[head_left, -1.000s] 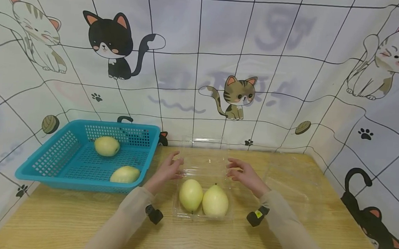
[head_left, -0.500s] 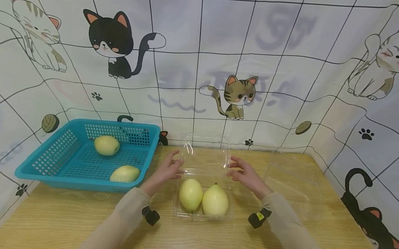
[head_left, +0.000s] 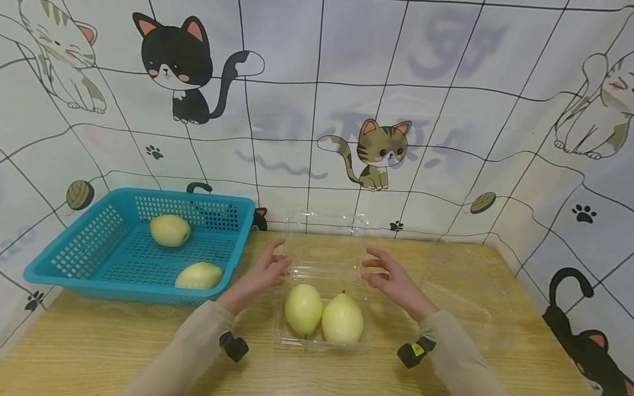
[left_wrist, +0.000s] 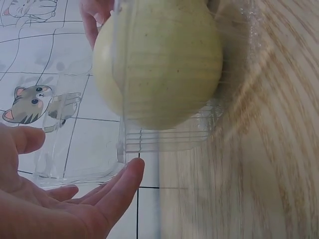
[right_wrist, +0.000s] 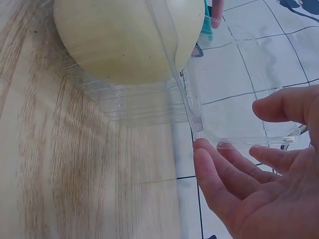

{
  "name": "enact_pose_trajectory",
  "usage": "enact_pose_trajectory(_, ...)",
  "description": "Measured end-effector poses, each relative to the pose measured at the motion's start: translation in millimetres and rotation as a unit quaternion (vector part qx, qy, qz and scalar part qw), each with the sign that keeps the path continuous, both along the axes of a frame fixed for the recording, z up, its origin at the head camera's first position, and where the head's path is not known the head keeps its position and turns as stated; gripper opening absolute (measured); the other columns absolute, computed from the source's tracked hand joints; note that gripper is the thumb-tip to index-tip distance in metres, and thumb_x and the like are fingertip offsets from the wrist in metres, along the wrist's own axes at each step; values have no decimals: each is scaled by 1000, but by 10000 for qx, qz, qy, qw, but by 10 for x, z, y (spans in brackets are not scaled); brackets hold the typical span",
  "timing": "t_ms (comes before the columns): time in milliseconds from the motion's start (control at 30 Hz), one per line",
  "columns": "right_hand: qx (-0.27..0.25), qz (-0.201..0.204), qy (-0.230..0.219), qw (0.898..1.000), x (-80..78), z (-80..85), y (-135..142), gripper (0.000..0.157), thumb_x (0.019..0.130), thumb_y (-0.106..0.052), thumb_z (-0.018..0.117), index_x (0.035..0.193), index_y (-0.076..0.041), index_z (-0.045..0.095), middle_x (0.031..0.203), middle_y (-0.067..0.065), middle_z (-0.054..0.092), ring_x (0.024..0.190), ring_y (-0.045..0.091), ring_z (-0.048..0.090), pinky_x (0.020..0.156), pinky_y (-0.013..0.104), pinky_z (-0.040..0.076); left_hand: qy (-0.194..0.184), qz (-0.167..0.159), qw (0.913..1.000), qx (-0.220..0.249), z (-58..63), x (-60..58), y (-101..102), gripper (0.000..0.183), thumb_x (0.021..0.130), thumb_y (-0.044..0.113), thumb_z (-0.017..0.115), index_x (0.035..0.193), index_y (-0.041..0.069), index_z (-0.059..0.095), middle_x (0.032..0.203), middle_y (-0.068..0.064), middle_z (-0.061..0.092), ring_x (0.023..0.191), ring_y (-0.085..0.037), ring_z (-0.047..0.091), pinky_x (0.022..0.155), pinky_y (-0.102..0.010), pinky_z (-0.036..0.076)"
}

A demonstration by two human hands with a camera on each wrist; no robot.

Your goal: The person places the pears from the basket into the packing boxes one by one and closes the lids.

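A clear plastic clamshell box (head_left: 322, 345) stands on the table with its lid (head_left: 325, 241) raised at the back. Two pale yellow-green pears (head_left: 303, 310) sit side by side in its base. At the lid's left edge is my left hand (head_left: 269, 271), thumb apart from the fingers; in the left wrist view its fingertips (left_wrist: 133, 168) are by the hinge corner. My right hand (head_left: 395, 284) is at the right edge in the same way, and its fingertips (right_wrist: 202, 145) appear to touch the hinge corner in the right wrist view. Neither hand grips the lid.
A blue-green plastic basket (head_left: 122, 295) at the left holds two more pears (head_left: 170, 230). Another clear plastic container (head_left: 459, 294) lies on the wooden table (head_left: 331, 386) at the right. A wall covering with cartoon cats (head_left: 381, 153) rises behind the table.
The raised lid has shifted slightly, its top edge tipping up and back. Both wrists have moved a little outward, while the pears and basket stay in place.
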State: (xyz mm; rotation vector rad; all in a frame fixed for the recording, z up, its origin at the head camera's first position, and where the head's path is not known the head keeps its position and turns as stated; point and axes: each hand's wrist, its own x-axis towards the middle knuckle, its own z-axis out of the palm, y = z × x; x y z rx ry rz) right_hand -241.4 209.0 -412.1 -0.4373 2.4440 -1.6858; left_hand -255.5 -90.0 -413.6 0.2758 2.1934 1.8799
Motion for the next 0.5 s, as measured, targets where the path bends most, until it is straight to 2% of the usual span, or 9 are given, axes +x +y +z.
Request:
enact_pose_trajectory(133,109,14,31,9999,17,8,3,60,96,-2,53,148,4,25,137,34,40,119,46,49,92,45,48,93,-11,10000,19,-58,-19,-20,57,102,14,46,151,5,18,138,-35,38,119,-49,48,92,-54,46)
enact_pose_trajectory(300,344,-130,115,9993,45,31,11,56,97,-4,53,147,2,30,135,31,42,119,44,49,92,46,48,172,-54,9998,-22,-52,10,-38,57,102,13,47,151,5,18,138,-35,37,119,-49,47,92,-54,47)
enact_pose_trajectory(500,365,-144,156,9991,75,70,14,53,97,-4,53,145,4,33,133,30,44,119,45,49,93,47,47,172,-134,9997,-133,-24,47,-61,59,102,15,48,152,8,18,139,-33,38,122,-47,46,93,-54,45)
